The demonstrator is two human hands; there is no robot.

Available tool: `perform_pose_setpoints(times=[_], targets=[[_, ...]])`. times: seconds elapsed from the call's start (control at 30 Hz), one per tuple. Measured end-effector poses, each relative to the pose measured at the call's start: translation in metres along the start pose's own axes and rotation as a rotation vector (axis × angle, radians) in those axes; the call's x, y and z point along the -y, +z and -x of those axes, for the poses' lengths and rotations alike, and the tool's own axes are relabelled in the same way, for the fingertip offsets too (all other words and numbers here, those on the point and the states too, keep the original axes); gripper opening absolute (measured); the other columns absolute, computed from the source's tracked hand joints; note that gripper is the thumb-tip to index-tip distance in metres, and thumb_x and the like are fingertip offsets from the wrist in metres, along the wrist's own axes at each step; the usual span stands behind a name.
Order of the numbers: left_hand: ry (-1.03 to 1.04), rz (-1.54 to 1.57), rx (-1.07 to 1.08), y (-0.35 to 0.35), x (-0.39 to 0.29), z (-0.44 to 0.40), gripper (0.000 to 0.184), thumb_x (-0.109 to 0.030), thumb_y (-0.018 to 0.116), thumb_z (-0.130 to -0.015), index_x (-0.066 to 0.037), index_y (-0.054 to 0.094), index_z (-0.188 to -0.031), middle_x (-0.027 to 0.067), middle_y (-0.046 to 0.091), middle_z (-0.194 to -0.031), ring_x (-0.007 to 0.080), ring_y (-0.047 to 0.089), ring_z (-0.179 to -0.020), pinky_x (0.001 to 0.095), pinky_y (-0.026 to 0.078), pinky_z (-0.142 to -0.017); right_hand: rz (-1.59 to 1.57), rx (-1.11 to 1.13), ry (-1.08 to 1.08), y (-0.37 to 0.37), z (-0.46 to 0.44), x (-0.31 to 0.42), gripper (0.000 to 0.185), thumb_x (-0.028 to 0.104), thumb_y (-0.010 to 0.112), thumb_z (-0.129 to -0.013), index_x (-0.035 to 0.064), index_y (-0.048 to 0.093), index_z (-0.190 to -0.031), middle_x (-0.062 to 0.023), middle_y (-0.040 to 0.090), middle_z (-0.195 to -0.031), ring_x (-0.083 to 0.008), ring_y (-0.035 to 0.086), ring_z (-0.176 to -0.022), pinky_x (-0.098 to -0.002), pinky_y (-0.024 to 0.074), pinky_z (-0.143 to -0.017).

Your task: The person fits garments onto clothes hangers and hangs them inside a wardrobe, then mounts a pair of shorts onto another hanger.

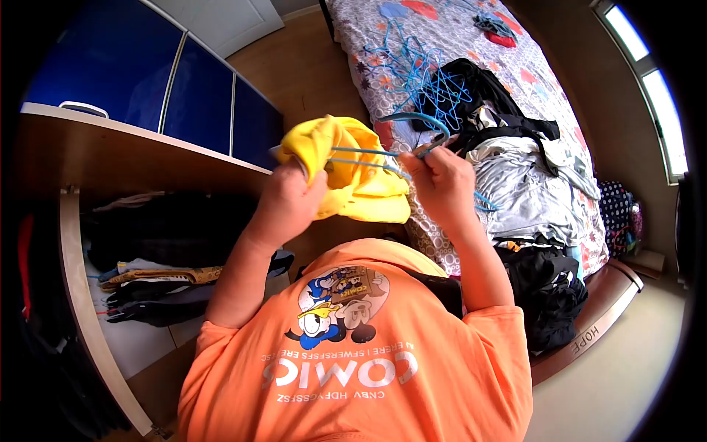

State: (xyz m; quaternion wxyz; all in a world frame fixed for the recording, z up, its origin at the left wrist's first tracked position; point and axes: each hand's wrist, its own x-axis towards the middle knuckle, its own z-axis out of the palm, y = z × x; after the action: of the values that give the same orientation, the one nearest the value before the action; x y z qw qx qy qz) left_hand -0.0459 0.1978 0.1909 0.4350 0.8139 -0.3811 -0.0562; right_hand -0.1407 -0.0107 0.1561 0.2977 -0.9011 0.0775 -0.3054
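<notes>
A yellow garment (361, 193) hangs bunched in front of me, above the floor between the wardrobe and the bed. My left hand (291, 193) is closed on its gathered cloth. A blue clothes hanger (361, 152) runs from the yellow cloth toward the right, part of it hidden inside the folds. My right hand (445, 180) is closed around the hanger near its hook, which curves up over the fingers. Whether the garment is a shirt or something else, I cannot tell.
On the bed (434, 239) lie a tangle of blue hangers (420, 70), a grey-white garment pile (526, 180) and black clothes (545, 295). To the left stands an open wardrobe (70, 243) with folded clothes (158, 276) on a shelf. Blue doors (110, 55) and a window (659, 96) flank the room.
</notes>
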Motion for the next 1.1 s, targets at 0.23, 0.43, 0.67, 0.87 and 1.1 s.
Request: perform_pose_setpoints(times=[0.23,0.43,0.67,0.87,1.1], targets=[[0.227,-0.473,0.199,0.012,-0.017,0.004,0.013,-0.006,0.061,-0.078,0.001,0.059,-0.089,0.0175,0.060,-0.076,0.0354,0.059,-0.071,0.0418,0.048,-0.064,-0.200,0.015,-0.234,0.022,-0.001,0.010,0.010,0.012,0.069,-0.074,0.0075,0.060,-0.074,-0.0061,0.053,-0.063,-0.0256,0.054,-0.051,-0.0333,0.0407,-0.044],[0.185,-0.915,0.142,0.011,-0.033,-0.004,0.009,-0.008,0.052,-0.078,-0.009,0.055,-0.069,0.0063,0.056,-0.065,0.0225,0.060,-0.066,0.0336,0.045,-0.054,-0.224,0.039,-0.329,0.023,-0.015,0.012,0.021,0.024,0.071,-0.071,0.0077,0.057,-0.070,-0.0059,0.053,-0.066,-0.0253,0.054,-0.058,-0.0365,0.0425,-0.052],[0.301,-0.828,-0.099,-0.019,-0.018,-0.020,0.010,-0.009,0.067,-0.076,-0.003,0.059,-0.075,0.0094,0.056,-0.066,0.0274,0.054,-0.065,0.0364,0.045,-0.061,-0.181,-0.231,-0.622,0.010,0.010,0.000,0.013,0.019,0.064,-0.080,0.0062,0.061,-0.078,-0.0037,0.053,-0.068,-0.0198,0.050,-0.056,-0.0316,0.0406,-0.052],[0.026,-0.034,-0.166,-0.027,-0.019,-0.010,0.018,-0.014,0.064,-0.086,0.002,0.061,-0.093,0.0105,0.065,-0.082,0.0192,0.065,-0.074,0.0267,0.050,-0.064,-0.252,0.659,0.450,0.101,0.047,-0.071,0.054,0.048,0.060,-0.083,0.0017,0.058,-0.111,-0.0153,0.064,-0.092,-0.0256,0.063,-0.085,-0.0343,0.0494,-0.071],[-0.028,0.214,-0.192,-0.041,-0.032,-0.006,0.026,-0.023,0.061,-0.089,0.002,0.060,-0.099,0.0053,0.065,-0.086,0.0109,0.062,-0.078,0.0248,0.049,-0.069,-1.977,0.734,0.946,0.126,0.041,-0.050,0.054,0.025,0.065,-0.083,0.0034,0.044,-0.127,-0.0130,0.054,-0.120,-0.0273,0.056,-0.109,-0.0419,0.0459,-0.095]])
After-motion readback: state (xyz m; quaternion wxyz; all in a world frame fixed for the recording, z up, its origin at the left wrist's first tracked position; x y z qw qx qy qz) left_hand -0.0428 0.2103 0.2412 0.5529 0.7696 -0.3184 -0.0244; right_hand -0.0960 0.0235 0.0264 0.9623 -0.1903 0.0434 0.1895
